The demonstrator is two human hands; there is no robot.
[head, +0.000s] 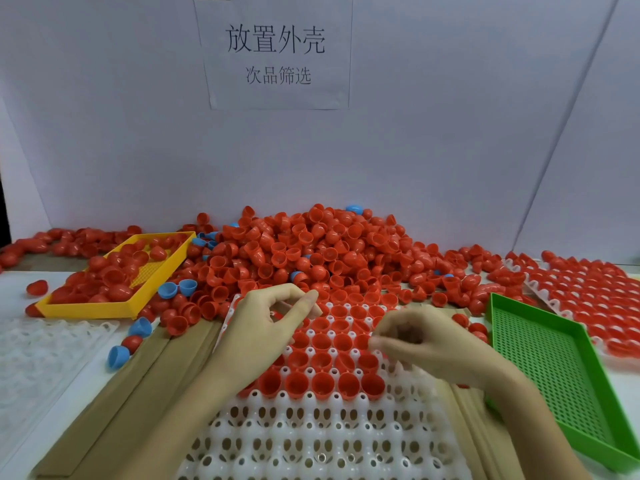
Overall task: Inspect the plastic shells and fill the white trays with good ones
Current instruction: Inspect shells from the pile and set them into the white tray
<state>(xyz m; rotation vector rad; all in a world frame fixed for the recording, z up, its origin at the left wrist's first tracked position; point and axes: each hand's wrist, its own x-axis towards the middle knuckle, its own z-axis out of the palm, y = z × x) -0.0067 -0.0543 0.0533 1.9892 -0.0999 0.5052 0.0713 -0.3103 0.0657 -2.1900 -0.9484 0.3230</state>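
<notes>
Shells lie heaped at the back of the table, mostly red with a few blue among them; we judge them light, thin and stiff, smooth enough to slip, best pinched at the open rim between thumb and fingertip. Our tray sits in front of us, its far rows filled with red shells seated open side up, its near rows unfilled. Our left hand hovers over the filled rows, thumb and forefinger nearly meeting; we cannot tell whether anything sits in the pinch. Our right hand hovers just right of it, fingers loosely curled, blurred, and holding nothing we can make out. A yellow tray at left holds red shells; a green tray at right holds none. More filled trays lie at far right. A paper sign on the wall reads "放置外壳" and beneath it "次品筛选". We note no brand marks.
</notes>
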